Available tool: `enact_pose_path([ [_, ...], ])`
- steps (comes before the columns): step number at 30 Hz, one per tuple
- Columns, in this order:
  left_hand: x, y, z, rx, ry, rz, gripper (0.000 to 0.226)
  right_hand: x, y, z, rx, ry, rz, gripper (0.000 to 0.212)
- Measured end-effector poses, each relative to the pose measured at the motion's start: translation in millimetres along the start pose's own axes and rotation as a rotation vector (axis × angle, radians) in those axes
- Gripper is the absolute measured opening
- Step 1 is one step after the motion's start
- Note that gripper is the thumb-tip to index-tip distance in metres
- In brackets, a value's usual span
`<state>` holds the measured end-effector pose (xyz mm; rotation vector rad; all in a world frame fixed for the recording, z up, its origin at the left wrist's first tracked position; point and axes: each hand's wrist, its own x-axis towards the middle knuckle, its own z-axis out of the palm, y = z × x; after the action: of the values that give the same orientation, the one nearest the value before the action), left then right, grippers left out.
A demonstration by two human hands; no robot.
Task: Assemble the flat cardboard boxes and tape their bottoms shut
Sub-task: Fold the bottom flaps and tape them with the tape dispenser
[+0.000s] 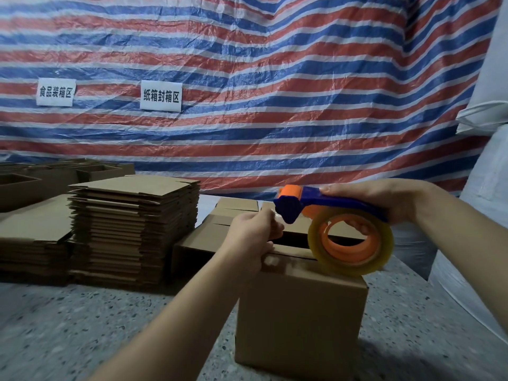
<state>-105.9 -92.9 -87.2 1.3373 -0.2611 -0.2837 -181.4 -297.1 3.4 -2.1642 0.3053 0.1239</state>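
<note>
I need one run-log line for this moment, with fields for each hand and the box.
right hand: grips tape dispenser | left hand: pinches tape end, rests on cardboard box | flaps: untaped

Left hand (254,232) covers the box (299,320) top's near-left edge, and the flaps there are smeared with blur. Can't tell if tape's stuck down yet — open boxes (16,188) far left get cut off.

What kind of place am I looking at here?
Probably a packing area in a small warehouse or workshop: a tall stack of flat cardboard boxes, a tape dispenser held over a box, and paper zone signs on a striped tarp.
</note>
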Motion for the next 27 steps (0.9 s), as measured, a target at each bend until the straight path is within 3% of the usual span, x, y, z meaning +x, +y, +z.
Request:
enact_pose_path([
  [6,11,-1,-1,-0.273,0.157,-0.101,0.022,-4,7,-16,-0.045,0.047,0.055,0.102],
  [11,10,-1,-8,-0.412,0.165,-0.083,0.029,1,-8,-4,-0.127,0.074,0.104,0.088],
  [13,9,-1,-17,-0.38,0.158,-0.035,0.028,2,-14,-1,-0.169,0.072,0.125,0.087],
  [17,7,-14,-41,0.019,0.116,0.137,0.031,2,-20,4,-0.219,0.084,0.137,0.081],
  [19,9,-25,-48,0.103,0.127,0.159,0.031,3,-22,7,-0.235,0.085,0.136,0.081],
  [27,12,-42,-49,-0.252,0.159,-0.037,0.029,10,-39,19,-0.362,0.069,0.156,0.087],
])
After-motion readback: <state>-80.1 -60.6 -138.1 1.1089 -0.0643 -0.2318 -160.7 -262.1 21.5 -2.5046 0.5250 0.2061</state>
